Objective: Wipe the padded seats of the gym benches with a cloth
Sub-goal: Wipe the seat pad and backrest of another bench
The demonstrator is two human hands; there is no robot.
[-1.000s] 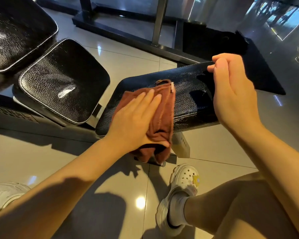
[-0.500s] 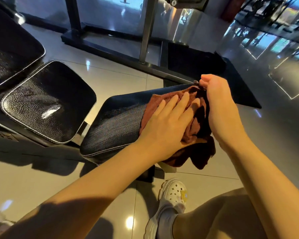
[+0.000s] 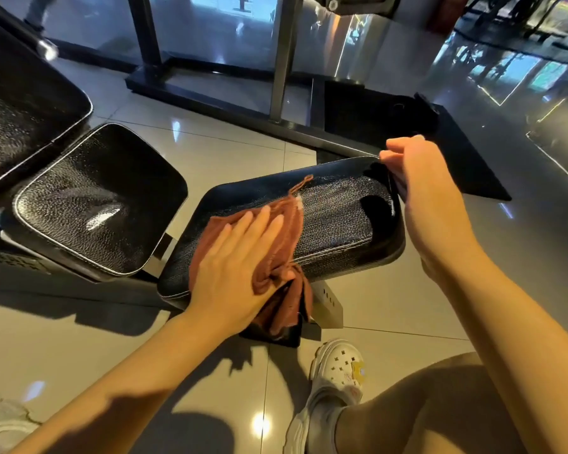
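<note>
A black padded seat (image 3: 335,224) lies in the middle, its leather wet and shiny. A rust-brown cloth (image 3: 284,224) covers its left half and hangs over the near edge. My left hand (image 3: 236,263) presses flat on the cloth with straight fingers. My right hand (image 3: 420,198) grips the seat's far right corner, fingers curled over the rim.
A second black padded seat (image 3: 99,198) and a larger back pad (image 3: 23,119) stand to the left. A steel machine frame (image 3: 279,60) and a black floor mat (image 3: 456,152) lie behind. A white clog (image 3: 338,371) stands on the glossy tiled floor below the seat.
My left hand has dragged the cloth from the seat's right end back to its left half. My right hand stays at the right corner.
</note>
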